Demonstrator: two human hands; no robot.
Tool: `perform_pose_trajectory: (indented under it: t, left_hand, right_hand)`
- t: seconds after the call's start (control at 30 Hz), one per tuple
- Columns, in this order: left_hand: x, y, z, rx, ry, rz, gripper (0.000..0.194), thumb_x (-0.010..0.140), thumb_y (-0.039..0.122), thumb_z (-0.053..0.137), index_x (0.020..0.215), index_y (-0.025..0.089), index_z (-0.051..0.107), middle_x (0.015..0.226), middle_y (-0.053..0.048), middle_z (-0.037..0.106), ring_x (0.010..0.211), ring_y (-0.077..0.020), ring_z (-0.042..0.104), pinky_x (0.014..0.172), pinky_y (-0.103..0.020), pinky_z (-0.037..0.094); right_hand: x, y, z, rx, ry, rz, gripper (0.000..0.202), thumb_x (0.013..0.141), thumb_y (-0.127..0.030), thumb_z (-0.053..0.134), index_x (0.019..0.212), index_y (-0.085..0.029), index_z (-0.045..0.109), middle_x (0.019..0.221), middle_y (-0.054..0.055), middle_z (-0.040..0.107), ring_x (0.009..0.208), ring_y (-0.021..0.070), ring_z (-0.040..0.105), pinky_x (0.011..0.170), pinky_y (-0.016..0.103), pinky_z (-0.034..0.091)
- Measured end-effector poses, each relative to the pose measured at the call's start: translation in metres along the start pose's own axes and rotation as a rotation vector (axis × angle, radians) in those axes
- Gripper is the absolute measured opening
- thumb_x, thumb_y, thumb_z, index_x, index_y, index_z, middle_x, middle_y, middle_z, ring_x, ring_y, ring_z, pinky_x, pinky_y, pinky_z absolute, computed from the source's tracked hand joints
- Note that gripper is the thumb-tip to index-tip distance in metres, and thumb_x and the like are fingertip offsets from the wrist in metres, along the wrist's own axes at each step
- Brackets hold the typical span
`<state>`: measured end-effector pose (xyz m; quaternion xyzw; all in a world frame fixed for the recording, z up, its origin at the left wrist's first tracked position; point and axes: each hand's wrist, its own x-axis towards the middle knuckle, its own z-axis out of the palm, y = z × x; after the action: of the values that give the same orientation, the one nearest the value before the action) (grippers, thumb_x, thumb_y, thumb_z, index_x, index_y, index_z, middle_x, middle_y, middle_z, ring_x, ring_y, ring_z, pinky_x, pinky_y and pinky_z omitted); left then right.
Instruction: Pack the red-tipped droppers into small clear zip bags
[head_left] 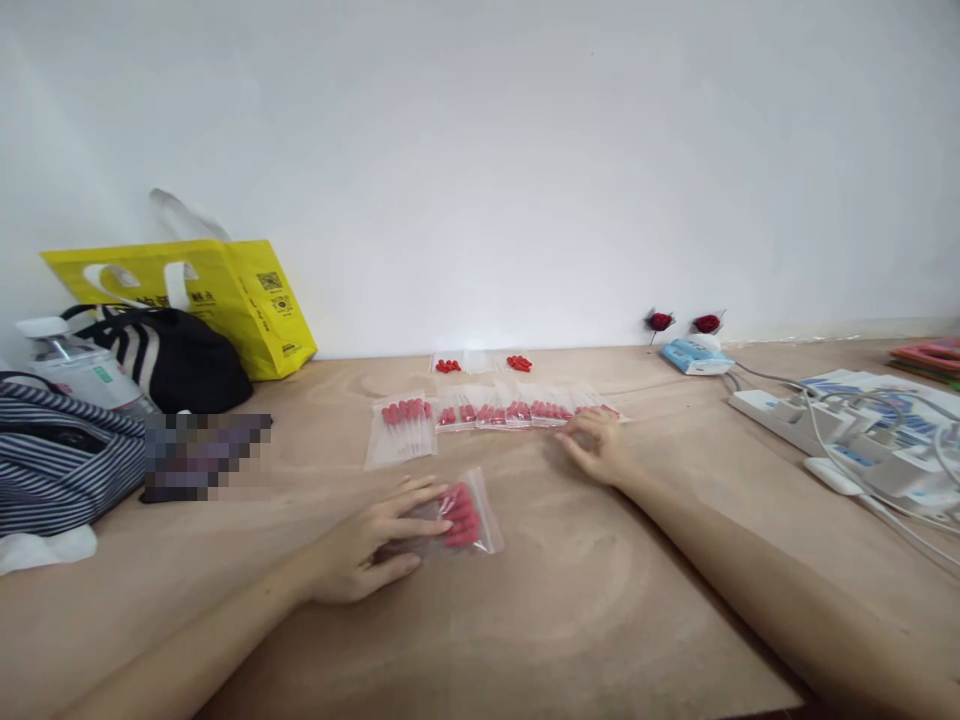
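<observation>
My left hand [375, 540] lies flat on a clear plastic bag of red-capped pieces [465, 515] near the middle of the wooden table [570, 600], fingers spread over it. Further back, my right hand [596, 445] rests with curled fingers at the right end of a row of similar small bags [517, 410]. A larger bag of red-capped pieces [401, 425] lies at the row's left end. Two little heaps of loose red caps [448, 366] [518, 362] sit behind the row, by the wall.
A yellow shopping bag [240, 295], a black striped bag [165, 355], a water bottle [82, 370] and a striped pouch [60, 465] crowd the left. At right lie a white power strip with cables [825, 420], a blue-white device [696, 356] and two small red flowers [660, 321].
</observation>
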<state>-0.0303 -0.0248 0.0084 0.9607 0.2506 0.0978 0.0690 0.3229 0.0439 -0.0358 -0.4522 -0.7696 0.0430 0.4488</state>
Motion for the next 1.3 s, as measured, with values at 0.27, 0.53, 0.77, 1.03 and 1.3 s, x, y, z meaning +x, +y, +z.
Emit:
perform_pose_trajectory:
  t: [0.27, 0.53, 0.77, 1.03, 1.3]
  left_hand:
    - [0.072, -0.010, 0.029, 0.097, 0.427, -0.118, 0.030, 0.083, 0.014, 0.041, 0.106, 0.020, 0.058, 0.120, -0.010, 0.048, 0.115, -0.0234, 0.041, 0.096, -0.046, 0.034]
    - [0.072, 0.014, 0.038, -0.064, 0.396, -0.087, 0.043, 0.071, 0.036, 0.064, 0.110, 0.022, 0.054, 0.110, -0.008, 0.053, 0.100, -0.0224, 0.052, 0.085, -0.038, 0.045]
    - [0.072, 0.015, 0.041, -0.072, 0.462, -0.121, 0.021, 0.077, 0.026, 0.056, 0.096, 0.018, 0.059, 0.094, -0.006, 0.060, 0.081, -0.0168, 0.057, 0.072, -0.031, 0.049]
    - [0.074, 0.015, 0.042, 0.027, 0.489, -0.136, 0.018, 0.071, 0.011, 0.053, 0.086, 0.018, 0.060, 0.084, -0.003, 0.061, 0.075, -0.0157, 0.056, 0.067, -0.027, 0.046]
    - [0.079, 0.015, 0.046, 0.011, 0.483, -0.223, 0.011, 0.078, 0.016, 0.051, 0.067, 0.016, 0.054, 0.065, -0.001, 0.056, 0.065, -0.0138, 0.053, 0.060, -0.024, 0.042]
  right_hand:
    - [-0.019, -0.038, 0.005, 0.049, -0.266, -0.278, 0.046, 0.069, -0.011, 0.053, 0.113, -0.026, 0.054, 0.113, 0.008, 0.050, 0.100, 0.0200, 0.049, 0.084, 0.038, 0.042]
    - [-0.016, -0.037, 0.015, 0.151, -0.254, -0.189, 0.023, 0.075, -0.018, 0.056, 0.096, -0.019, 0.064, 0.096, 0.008, 0.057, 0.083, 0.0155, 0.058, 0.071, 0.028, 0.048]
    - [-0.021, -0.069, 0.027, 0.241, -0.206, -0.110, 0.011, 0.075, -0.016, 0.055, 0.075, -0.019, 0.066, 0.077, 0.004, 0.061, 0.068, 0.0120, 0.057, 0.060, 0.023, 0.045]
    - [-0.021, -0.088, 0.036, 0.235, -0.169, 0.080, 0.005, 0.066, -0.013, 0.059, 0.066, -0.016, 0.062, 0.066, 0.001, 0.055, 0.057, 0.0093, 0.050, 0.052, 0.020, 0.040]
    - [-0.019, -0.089, 0.047, 0.159, -0.112, 0.185, 0.009, 0.063, -0.008, 0.059, 0.060, -0.017, 0.058, 0.062, -0.001, 0.052, 0.053, 0.0081, 0.047, 0.049, 0.019, 0.037]
